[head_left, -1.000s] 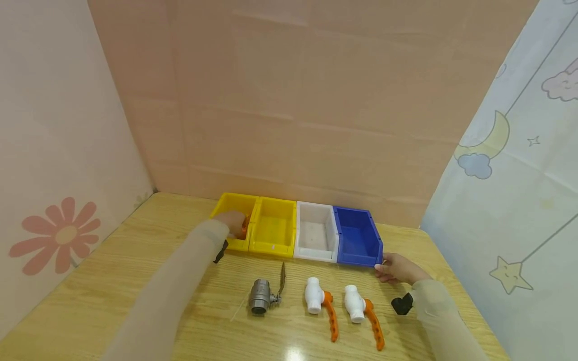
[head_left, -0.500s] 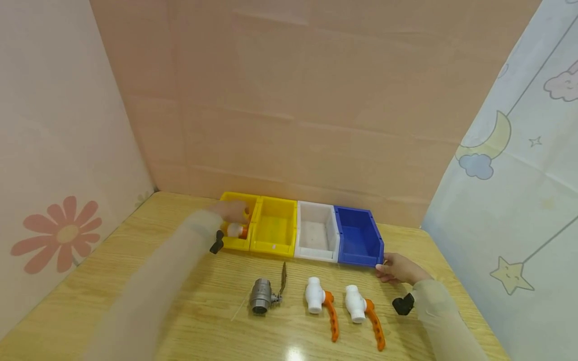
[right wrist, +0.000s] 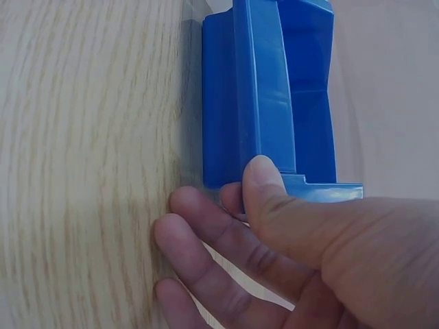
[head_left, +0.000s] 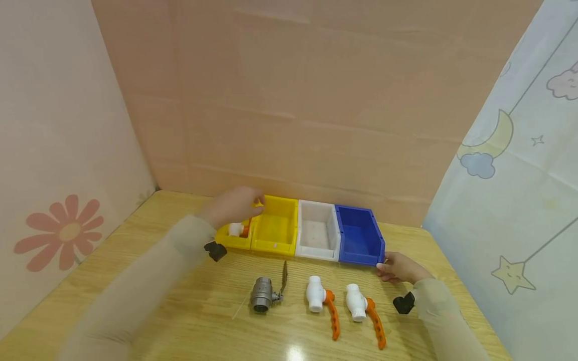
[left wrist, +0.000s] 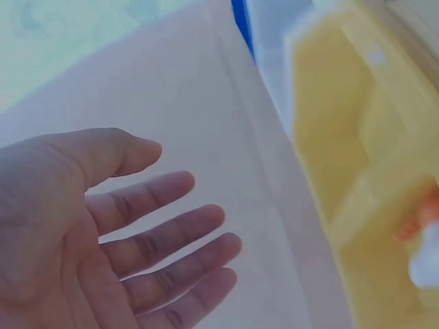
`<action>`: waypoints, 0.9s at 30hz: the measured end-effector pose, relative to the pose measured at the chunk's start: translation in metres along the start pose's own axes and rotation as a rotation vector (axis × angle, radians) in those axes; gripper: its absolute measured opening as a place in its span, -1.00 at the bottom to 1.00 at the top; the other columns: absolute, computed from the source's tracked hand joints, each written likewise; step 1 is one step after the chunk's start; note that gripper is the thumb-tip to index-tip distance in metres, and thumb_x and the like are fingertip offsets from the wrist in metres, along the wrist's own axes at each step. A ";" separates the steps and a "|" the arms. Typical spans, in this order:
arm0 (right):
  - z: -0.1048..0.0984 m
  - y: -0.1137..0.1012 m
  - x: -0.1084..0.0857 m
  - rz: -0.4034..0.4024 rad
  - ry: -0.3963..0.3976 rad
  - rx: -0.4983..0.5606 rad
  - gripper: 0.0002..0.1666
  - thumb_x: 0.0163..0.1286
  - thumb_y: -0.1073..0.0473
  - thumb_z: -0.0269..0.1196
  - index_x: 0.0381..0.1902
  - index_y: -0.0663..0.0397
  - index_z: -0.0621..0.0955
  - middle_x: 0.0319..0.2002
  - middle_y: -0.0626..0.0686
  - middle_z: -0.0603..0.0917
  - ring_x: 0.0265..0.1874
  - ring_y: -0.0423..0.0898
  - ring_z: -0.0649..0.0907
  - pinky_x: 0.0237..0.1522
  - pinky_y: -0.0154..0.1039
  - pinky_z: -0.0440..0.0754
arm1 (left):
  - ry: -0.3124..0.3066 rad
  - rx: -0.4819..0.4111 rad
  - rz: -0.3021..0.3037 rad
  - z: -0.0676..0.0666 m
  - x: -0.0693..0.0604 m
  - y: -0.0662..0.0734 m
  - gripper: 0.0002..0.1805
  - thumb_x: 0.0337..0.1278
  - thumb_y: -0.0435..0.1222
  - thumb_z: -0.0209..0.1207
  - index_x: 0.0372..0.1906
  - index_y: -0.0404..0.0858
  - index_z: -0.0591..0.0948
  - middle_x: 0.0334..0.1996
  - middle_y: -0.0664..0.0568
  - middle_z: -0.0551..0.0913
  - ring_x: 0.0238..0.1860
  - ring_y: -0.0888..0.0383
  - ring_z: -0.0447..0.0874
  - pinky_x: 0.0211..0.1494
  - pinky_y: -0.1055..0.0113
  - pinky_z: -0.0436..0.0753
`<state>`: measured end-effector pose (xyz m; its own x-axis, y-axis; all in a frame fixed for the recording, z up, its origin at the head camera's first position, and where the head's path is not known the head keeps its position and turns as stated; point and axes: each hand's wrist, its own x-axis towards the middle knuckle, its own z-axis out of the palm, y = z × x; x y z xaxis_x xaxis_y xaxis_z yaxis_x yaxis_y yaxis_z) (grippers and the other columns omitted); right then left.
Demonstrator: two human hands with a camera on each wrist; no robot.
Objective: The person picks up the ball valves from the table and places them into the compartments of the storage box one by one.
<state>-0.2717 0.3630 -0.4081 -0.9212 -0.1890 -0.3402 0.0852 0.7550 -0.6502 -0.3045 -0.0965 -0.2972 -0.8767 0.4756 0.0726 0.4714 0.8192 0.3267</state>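
My left hand [head_left: 235,205] is raised over the leftmost yellow bin [head_left: 237,243], its fingers extended and holding nothing, as the left wrist view [left wrist: 137,233] confirms. Inside that bin lies a white plastic ball valve [head_left: 235,229] with an orange handle, partly hidden by the hand. At the far end of the row, my right hand [head_left: 402,269] pinches the front right corner of the blue bin [right wrist: 267,103], thumb on its front and a fingertip behind the corner. Its other fingers rest near the wooden table.
Between the end bins stand a second yellow bin [head_left: 275,225] and a white bin [head_left: 316,230]. In front of the row lie a metal ball valve [head_left: 262,295] and two white ball valves, the middle one [head_left: 315,294] and the right one [head_left: 356,303], with orange handles. A fabric wall [head_left: 293,100] rises behind.
My left hand has let go of the ball valve in the leftmost yellow bin and lifted up out of it, fingers spreading. The right hand has kept its place at the blue bin.
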 end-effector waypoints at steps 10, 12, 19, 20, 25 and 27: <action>-0.001 -0.003 0.000 -0.013 -0.010 -0.005 -0.65 0.49 0.20 0.06 0.07 0.40 0.44 -0.27 0.17 0.69 -0.31 -0.02 0.69 -0.22 -0.07 0.69 | -0.059 0.079 0.100 0.017 -0.031 0.051 -0.69 0.28 -0.10 0.17 -0.01 -0.20 0.62 -0.07 0.05 0.69 -0.20 0.19 0.65 -0.08 0.27 0.64; 0.000 -0.003 0.000 -0.008 -0.010 0.001 -0.65 0.49 0.20 0.07 0.07 0.39 0.44 -0.27 0.17 0.69 -0.31 -0.02 0.69 -0.22 -0.07 0.69 | -0.074 0.077 0.113 0.023 -0.037 0.056 -0.70 0.27 -0.11 0.19 -0.03 -0.20 0.63 -0.09 0.05 0.69 -0.22 0.20 0.64 -0.11 0.29 0.64; 0.000 -0.004 -0.002 -0.012 -0.018 0.005 -0.66 0.49 0.22 0.06 0.06 0.40 0.44 -0.26 0.18 0.69 -0.31 -0.02 0.70 -0.21 -0.07 0.69 | -0.160 0.116 0.196 0.066 -0.052 0.062 -0.83 0.23 -0.14 0.22 -0.20 -0.13 0.66 -0.22 0.10 0.70 -0.46 0.29 0.50 -0.45 0.43 0.53; 0.000 -0.004 -0.003 -0.011 -0.018 0.009 -0.66 0.49 0.22 0.06 0.06 0.40 0.44 -0.26 0.18 0.69 -0.31 -0.02 0.69 -0.21 -0.07 0.69 | -0.178 0.133 0.197 0.073 -0.053 0.062 -0.83 0.22 -0.13 0.22 -0.21 -0.12 0.66 -0.26 0.12 0.70 -0.49 0.30 0.48 -0.48 0.44 0.51; -0.001 -0.005 -0.003 -0.017 -0.020 0.016 -0.65 0.49 0.22 0.06 0.08 0.41 0.43 -0.25 0.19 0.69 -0.29 -0.01 0.70 -0.20 -0.05 0.69 | -0.217 0.205 0.200 0.100 -0.057 0.057 -0.81 0.19 -0.12 0.23 -0.22 -0.14 0.66 -0.37 0.15 0.67 -0.53 0.35 0.44 -0.48 0.46 0.52; -0.002 -0.005 -0.003 -0.017 -0.020 0.018 -0.65 0.49 0.22 0.06 0.08 0.41 0.43 -0.25 0.19 0.69 -0.29 0.00 0.70 -0.19 -0.05 0.69 | -0.227 0.229 0.206 0.106 -0.060 0.056 -0.83 0.19 -0.12 0.23 -0.29 -0.14 0.64 -0.45 0.14 0.63 -0.57 0.35 0.40 -0.52 0.48 0.46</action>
<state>-0.2699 0.3607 -0.4024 -0.9146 -0.2147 -0.3427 0.0767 0.7399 -0.6683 -0.2153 -0.0452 -0.3835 -0.7300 0.6754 -0.1043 0.6671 0.7374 0.1058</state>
